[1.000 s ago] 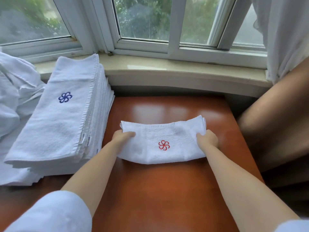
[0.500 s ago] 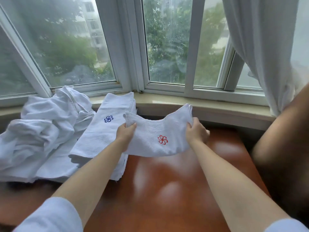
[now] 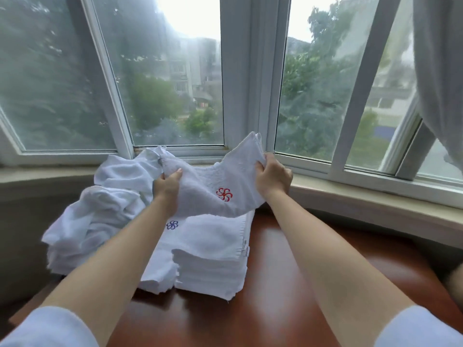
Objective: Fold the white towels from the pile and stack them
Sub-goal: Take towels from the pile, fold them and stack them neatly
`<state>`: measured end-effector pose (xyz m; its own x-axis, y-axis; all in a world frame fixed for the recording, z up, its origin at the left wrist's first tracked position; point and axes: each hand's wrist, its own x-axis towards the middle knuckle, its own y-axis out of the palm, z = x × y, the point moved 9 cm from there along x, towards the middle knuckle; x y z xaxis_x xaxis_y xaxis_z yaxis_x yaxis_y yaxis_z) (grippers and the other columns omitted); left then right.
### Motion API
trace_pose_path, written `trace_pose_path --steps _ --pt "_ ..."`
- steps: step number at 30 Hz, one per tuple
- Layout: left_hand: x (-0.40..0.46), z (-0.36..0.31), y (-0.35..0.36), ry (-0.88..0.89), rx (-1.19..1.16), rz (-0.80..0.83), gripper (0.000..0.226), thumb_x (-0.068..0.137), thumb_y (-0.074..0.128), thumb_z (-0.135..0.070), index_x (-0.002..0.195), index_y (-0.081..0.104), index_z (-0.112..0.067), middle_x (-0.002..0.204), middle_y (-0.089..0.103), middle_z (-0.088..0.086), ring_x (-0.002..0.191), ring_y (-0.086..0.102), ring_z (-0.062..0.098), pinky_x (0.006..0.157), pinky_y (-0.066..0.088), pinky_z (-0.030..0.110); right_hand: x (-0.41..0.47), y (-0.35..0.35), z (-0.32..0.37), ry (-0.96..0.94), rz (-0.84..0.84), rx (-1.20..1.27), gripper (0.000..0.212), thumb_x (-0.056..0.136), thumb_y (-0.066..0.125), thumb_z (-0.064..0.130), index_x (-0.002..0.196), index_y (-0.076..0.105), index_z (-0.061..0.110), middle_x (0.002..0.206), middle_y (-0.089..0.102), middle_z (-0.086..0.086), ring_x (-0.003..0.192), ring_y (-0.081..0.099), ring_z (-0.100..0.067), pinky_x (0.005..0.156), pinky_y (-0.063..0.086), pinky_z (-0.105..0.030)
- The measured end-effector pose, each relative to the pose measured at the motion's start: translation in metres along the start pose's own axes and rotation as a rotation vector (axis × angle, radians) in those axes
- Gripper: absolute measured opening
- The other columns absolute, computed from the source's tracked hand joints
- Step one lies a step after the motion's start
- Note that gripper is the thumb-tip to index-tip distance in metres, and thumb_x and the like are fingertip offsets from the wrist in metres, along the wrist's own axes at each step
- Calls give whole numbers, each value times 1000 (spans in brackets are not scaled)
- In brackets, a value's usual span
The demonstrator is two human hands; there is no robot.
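Now both hands carry a folded towel over the stack.

Left hand (image 3: pixel 167 186) and right hand (image 3: pixel 273 177) each pinch an end of the folded towel (image 3: pixel 215 196), red emblem up. Half a second ago it hung over the table (image 3: pixel 275 284); now it hovers above the stack (image 3: pixel 210 249), beside the unfolded pile (image 3: pixel 105 196). Lowering it squarely would probably finish this towel.

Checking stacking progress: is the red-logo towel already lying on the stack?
No, both hands, left and right, hold the red-logo towel in the air above the stack of folded towels.
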<state>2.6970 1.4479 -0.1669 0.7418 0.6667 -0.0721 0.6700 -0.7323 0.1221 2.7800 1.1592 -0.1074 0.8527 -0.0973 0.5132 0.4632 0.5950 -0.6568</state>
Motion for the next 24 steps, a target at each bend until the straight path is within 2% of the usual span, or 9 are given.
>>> trace_pose_path --steps 2,4,6,9,11,12,19,22,24 --pt "22 -2 -23 -18 -34 2 22 88 66 -24 108 63 -14 105 67 11 97 64 31 92 53 45 0 26 33 -16 9 -15 24 97 46 30 112 58 16 102 69 -10 96 62 -31 83 32 -36" --pt "44 -2 -47 -35 -48 -14 22 89 65 -22 109 63 -11 101 66 10 92 64 29 88 54 41 1 55 66 -49 20 -43 23 97 46 30 112 58 17 100 70 -9 94 62 -31 82 33 -36" --pt "65 0 -67 -55 -86 -22 23 91 63 -20 111 63 -9 94 64 7 81 61 25 77 52 34 4 81 98 -89 21 -49 22 97 45 28 110 58 17 97 70 -8 91 61 -30 81 31 -35" --pt "93 6 -94 -109 -143 -55 12 92 59 -15 103 58 -15 90 62 8 73 59 25 60 51 26 13 116 140 -131 19 -78 23 96 45 28 111 57 16 100 69 -8 93 61 -29 82 31 -35" --pt "102 21 -112 -189 -184 -90 15 90 53 -9 104 55 -16 77 60 5 60 56 22 40 47 20 18 140 161 -162 35 -110 24 96 45 27 114 57 16 103 69 -9 97 61 -29 85 31 -35" --pt "104 34 -118 -243 -202 -95 20 89 51 -7 106 54 -16 73 58 5 57 56 21 37 46 20 19 152 170 -178 47 -122 25 96 45 27 115 57 17 103 68 -9 98 61 -29 87 31 -36" --pt "57 175 -155 -783 -203 -15 16 82 42 0 91 55 -5 81 63 16 70 62 31 42 53 36 -3 245 181 -210 172 -282 19 97 43 25 106 57 16 98 68 -8 95 59 -28 88 28 -36" --pt "41 214 -172 -908 -149 56 23 80 44 6 99 54 -3 95 63 20 82 63 36 59 57 48 -12 278 168 -197 241 -383 23 99 39 24 112 56 16 101 67 -8 96 59 -28 87 27 -37" --pt "40 233 -189 -994 -79 61 30 81 45 10 107 53 -3 104 61 20 88 61 35 59 54 49 -15 293 159 -176 286 -398 24 99 40 23 115 57 16 110 64 -7 104 56 -28 95 26 -39"
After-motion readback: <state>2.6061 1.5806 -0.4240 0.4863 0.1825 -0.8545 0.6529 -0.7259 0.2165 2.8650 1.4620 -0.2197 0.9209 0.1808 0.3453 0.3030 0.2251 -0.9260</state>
